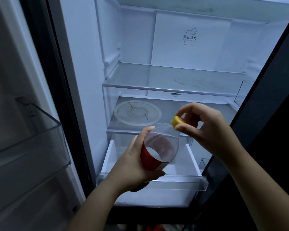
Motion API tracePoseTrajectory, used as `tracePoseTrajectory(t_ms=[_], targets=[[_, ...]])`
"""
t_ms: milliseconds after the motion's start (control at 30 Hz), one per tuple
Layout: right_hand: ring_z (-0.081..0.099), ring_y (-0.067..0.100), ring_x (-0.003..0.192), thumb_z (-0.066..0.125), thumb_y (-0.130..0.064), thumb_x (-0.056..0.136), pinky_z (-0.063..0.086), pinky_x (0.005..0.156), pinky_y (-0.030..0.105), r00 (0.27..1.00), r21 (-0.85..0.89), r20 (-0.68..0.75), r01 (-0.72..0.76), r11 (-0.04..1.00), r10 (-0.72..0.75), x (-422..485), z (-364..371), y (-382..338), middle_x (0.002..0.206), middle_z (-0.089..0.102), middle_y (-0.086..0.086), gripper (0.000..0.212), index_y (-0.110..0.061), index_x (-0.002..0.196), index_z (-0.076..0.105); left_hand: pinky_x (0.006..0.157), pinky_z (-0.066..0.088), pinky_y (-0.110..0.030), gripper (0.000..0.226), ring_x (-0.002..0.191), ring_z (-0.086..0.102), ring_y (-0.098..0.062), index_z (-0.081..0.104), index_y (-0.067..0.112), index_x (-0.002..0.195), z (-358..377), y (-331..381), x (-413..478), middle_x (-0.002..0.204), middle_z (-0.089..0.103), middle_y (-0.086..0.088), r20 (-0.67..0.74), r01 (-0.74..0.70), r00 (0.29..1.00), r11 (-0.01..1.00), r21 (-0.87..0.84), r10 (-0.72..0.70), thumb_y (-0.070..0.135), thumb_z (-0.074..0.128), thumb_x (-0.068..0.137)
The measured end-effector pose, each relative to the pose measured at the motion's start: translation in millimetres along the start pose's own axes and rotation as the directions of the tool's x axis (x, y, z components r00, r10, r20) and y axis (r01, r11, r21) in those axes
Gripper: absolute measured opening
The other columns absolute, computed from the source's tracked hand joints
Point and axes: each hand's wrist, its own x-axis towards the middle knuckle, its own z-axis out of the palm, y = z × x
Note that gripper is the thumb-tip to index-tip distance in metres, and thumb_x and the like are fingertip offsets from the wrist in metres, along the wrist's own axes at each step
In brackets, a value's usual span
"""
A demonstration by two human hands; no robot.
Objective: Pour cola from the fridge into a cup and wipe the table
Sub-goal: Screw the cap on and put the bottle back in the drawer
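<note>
So the bottle [158, 150] is out of the fridge [83, 64], held in front of the open compartment and tipped over with its neck pointing up and to the right. The left hand [133, 165] is wrapped around the red label part, and the right hand [205, 129] is pinching the yellow cap [176, 123] between thumb and fingers. The cap looks like it's sitting on the neck, but I honestly can't tell if it's tight or already loosened. I can't really read how much cola is in there either.

Progress-wise I'd call this early. Fetching the bottle is basically done. No cup and no desk are anywhere in the shot, so the pouring and wiping are all left, and the fridge needs closing too.

As for room, the bottle hangs just above the front lip of the bottom drawer [173, 180], which is pulled out a bit. The edge of the shelf [165, 88] with the round clear lid [137, 113] on it sits right behind the hands. There's a door bin [32, 139] sticking out on the left and the dark door [265, 114] close by the right forearm. Best open room looks like straight back toward the body, so I'd pull back before turning.
</note>
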Motion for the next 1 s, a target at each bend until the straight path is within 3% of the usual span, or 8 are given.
tracePoseTrajectory(t_ms=[100,200,367,500,633,733,833,1000], targets=[[0.039,0.008,0.060,0.062,-0.048,0.080,0.034,0.055,0.014,0.968,-0.172,0.108,0.243,0.955,-0.227,16.3,-4.7,7.9,0.068,0.044,-0.012,0.032,-0.018,0.091,0.062,0.090,0.050,-0.024,0.112,0.109,0.052,0.003,0.013,0.070,0.127,-6.3,-1.1,3.7,0.127,0.047,0.026,0.063,0.014,0.998,1.000,-0.016,-0.012,0.031,0.090,0.056],[0.035,0.013,0.057,0.058,-0.041,0.084,0.029,0.054,0.014,0.945,-0.173,0.103,0.323,0.930,-0.309,28.0,0.4,9.4,0.062,0.042,-0.006,0.034,-0.007,0.075,0.058,0.087,0.050,-0.019,0.112,0.104,0.054,0.008,0.013,0.070,0.127,-8.8,-1.3,6.6,0.124,0.048,0.027,0.092,0.017,0.996,1.000,-0.020,-0.015,0.031,0.090,0.056],[0.025,0.012,0.051,0.050,-0.036,0.078,0.023,0.048,0.017,0.986,-0.167,0.051,0.167,0.972,-0.161,29.5,9.8,0.0,0.049,0.027,-0.007,0.029,-0.015,0.062,0.040,0.080,0.049,-0.011,0.113,0.105,0.053,0.010,0.012,0.071,0.127,-5.8,-3.2,6.8,0.126,0.046,0.029,0.065,0.025,0.998,0.999,-0.043,-0.022,0.029,0.090,0.056],[0.032,0.016,0.048,0.049,-0.050,0.080,0.027,0.047,0.031,0.996,-0.397,-0.014,-0.083,0.914,0.084,29.1,12.3,-17.1,0.049,0.039,0.002,0.042,-0.016,0.061,0.036,0.066,0.045,-0.003,0.112,0.096,0.053,0.015,0.011,0.073,0.124,-5.6,-3.7,7.0,0.122,0.046,0.029,0.049,0.036,0.998,0.997,-0.065,-0.033,0.028,0.089,0.057],[0.037,0.009,0.048,0.045,-0.058,0.082,0.028,0.048,0.026,0.994,-0.388,0.084,0.101,0.916,-0.074,33.0,7.5,-15.0,0.050,0.038,-0.006,0.039,-0.022,0.069,0.042,0.069,0.043,-0.001,0.114,0.100,0.049,0.018,0.008,0.076,0.121,-9.0,-4.0,7.3,0.118,0.045,0.036,0.065,0.040,0.997,0.998,-0.053,-0.037,0.031,0.090,0.056],[0.029,0.014,0.052,0.049,-0.038,0.086,0.026,0.049,0.023,0.952,-0.294,0.139,0.304,0.906,-0.274,37.0,6.3,1.9,0.054,0.031,-0.009,0.029,-0.016,0.067,0.047,0.076,0.046,-0.006,0.112,0.104,0.052,0.011,0.009,0.075,0.122,-8.5,-0.7,9.6,0.122,0.046,0.032,0.092,0.021,0.996,1.000,-0.014,-0.019,0.032,0.089,0.057],[0.021,0.020,0.051,0.045,-0.014,0.080,0.023,0.045,0.031,0.953,-0.232,0.020,0.298,0.926,-0.302,36.8,12.0,6.0,0.053,0.025,0.000,0.027,-0.010,0.057,0.032,0.083,0.050,-0.018,0.111,0.104,0.054,0.006,0.010,0.076,0.121,-6.4,3.2,10.6,0.124,0.046,0.029,0.089,0.011,0.996,1.000,-0.001,-0.011,0.031,0.089,0.057],[0.021,0.021,0.049,0.042,-0.012,0.079,0.021,0.045,0.027,0.962,-0.255,-0.037,0.252,0.934,-0.270,28.2,14.5,5.2,0.051,0.022,0.000,0.026,-0.015,0.058,0.027,0.087,0.050,-0.023,0.109,0.103,0.054,0.005,0.012,0.075,0.121,-2.7,3.6,9.0,0.124,0.046,0.027,0.083,0.000,0.997,1.000,0.020,-0.001,0.030,0.088,0.057]])
